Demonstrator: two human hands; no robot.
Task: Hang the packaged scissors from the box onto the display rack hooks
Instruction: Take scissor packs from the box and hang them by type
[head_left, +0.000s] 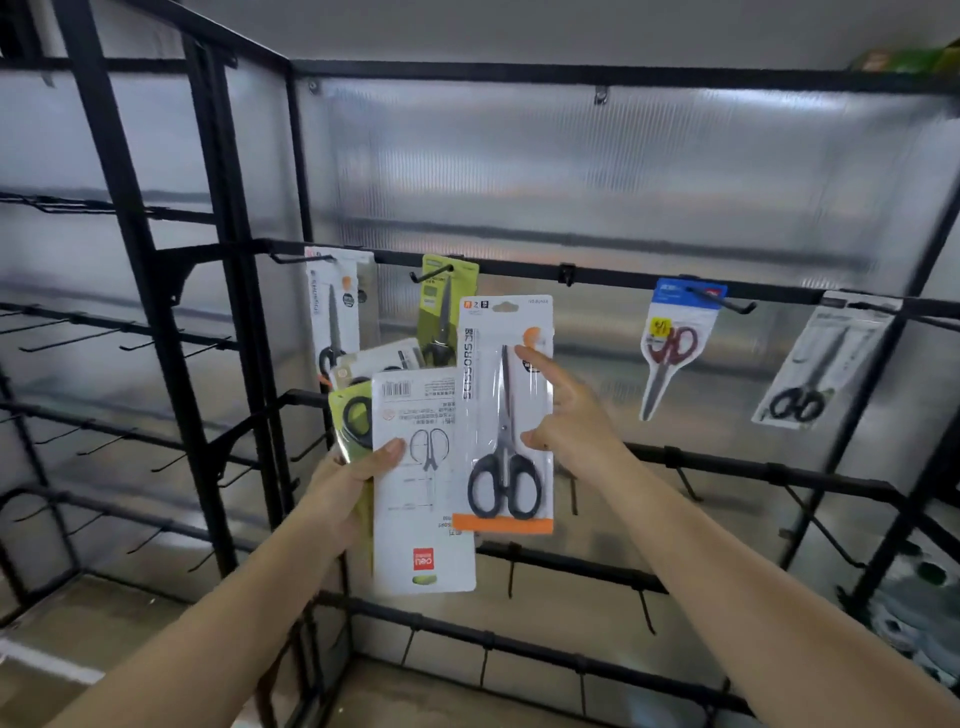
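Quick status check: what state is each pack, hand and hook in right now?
Orange-striped scissors pack: held upright by right hand, not hung.
Stack of packs: gripped by left hand.
Green pack: hanging.
Blue-topped pack: hanging.
Grey pack: hanging, tilted.
Middle hook: bare.

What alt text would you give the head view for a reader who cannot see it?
A person's right hand holds up a white-and-orange pack of black-handled scissors before a black display rack, while the left hand grips a stack of other scissor packs. Four packs already hang from the upper rail's hooks.
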